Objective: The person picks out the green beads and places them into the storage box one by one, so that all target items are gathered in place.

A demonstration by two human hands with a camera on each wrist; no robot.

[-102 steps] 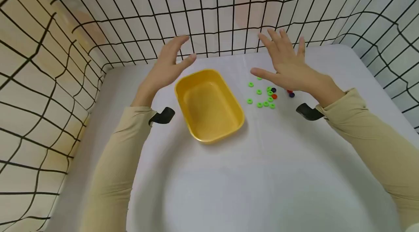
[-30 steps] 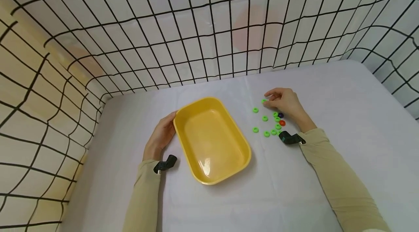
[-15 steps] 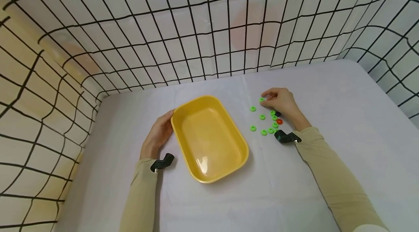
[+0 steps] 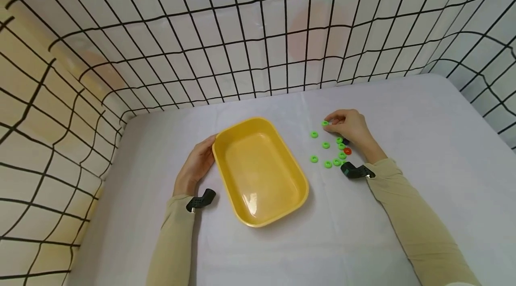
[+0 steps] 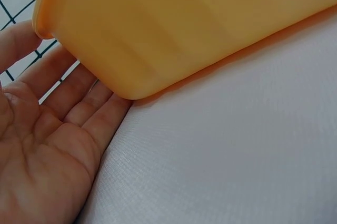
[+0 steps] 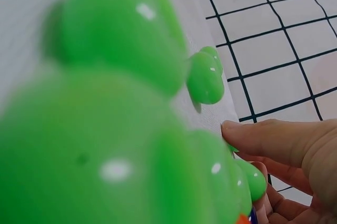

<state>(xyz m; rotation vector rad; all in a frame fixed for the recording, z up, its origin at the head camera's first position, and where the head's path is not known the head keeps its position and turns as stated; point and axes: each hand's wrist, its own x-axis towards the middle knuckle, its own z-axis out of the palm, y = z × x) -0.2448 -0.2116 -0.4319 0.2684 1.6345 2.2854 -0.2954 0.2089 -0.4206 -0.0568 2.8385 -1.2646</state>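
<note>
A yellow rectangular tray [image 4: 262, 174] sits on the white cloth in the middle of the head view. My left hand [image 4: 196, 162] is at its upper left corner, fairly straight fingers against the outer wall and thumb by the rim, as the left wrist view shows. My right hand [image 4: 351, 128] is low over the cloth to the right, its thumb and index finger pinching a small green ring-shaped bead [image 4: 324, 123]. Several more green beads [image 4: 326, 145] lie loose below that hand, with a red bead [image 4: 347, 151] and a dark blue bead [image 4: 345, 141] partly hidden by it.
Black wire grid panels [image 4: 274, 39] stand along the back and both sides of the white-covered table [image 4: 282, 250]. A small black wrist camera [image 4: 356, 171] on my right wrist overhangs the lowest beads.
Both hands, earlier raised and spread, have come down: the left to the tray's corner, the right to a green bead. Over the last second they have hardly moved.
</note>
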